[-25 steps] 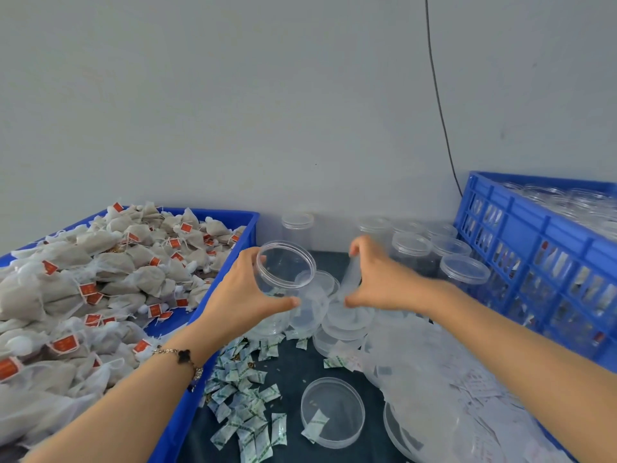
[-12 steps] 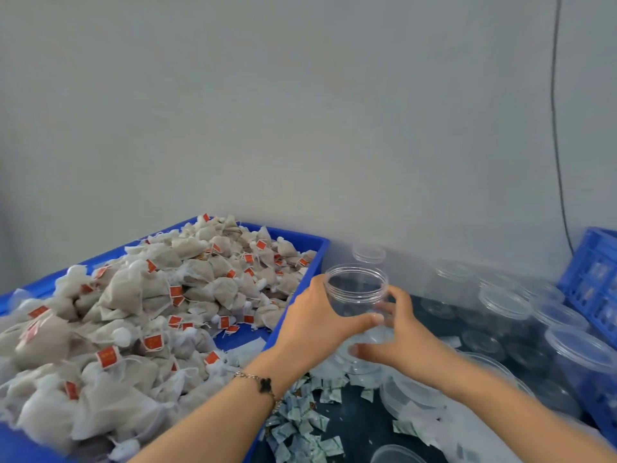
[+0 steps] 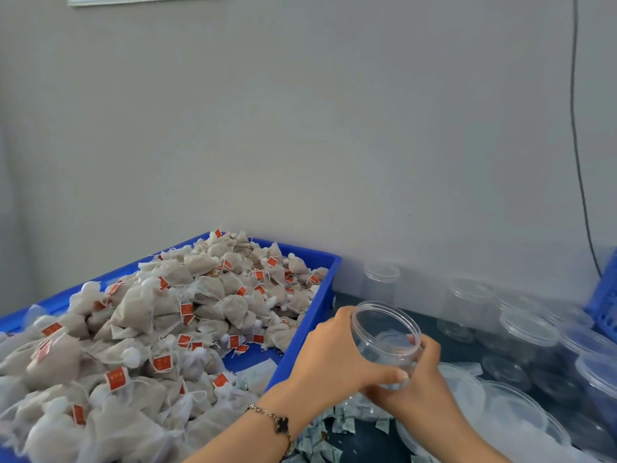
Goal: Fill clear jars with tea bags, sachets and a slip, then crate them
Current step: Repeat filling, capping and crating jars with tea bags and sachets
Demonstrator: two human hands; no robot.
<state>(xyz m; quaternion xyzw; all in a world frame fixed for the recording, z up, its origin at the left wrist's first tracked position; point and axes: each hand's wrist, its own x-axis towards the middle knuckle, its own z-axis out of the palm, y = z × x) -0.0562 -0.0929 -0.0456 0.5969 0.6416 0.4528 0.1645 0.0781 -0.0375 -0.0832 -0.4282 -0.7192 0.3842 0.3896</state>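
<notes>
An open clear jar (image 3: 384,335) with no lid is held above the dark table, its mouth tilted toward me. My left hand (image 3: 334,359) grips its left side, thumb across the front. My right hand (image 3: 417,375) cups its lower right side, fingers curled round it. A heap of tea bags (image 3: 167,329) with red tags fills the blue tray (image 3: 320,295) to the left. Small green-white sachets (image 3: 334,429) lie scattered on the table under my hands.
Several lidded clear jars (image 3: 474,305) stand along the wall at right. Loose clear lids (image 3: 474,392) lie on the table at lower right. A blue crate's corner (image 3: 606,305) shows at the right edge. A black cable (image 3: 577,162) hangs down the wall.
My view has swung left and up. My right hand came from the lids over to the jar and now holds it with my left hand. The jar sits closer to the tray.
</notes>
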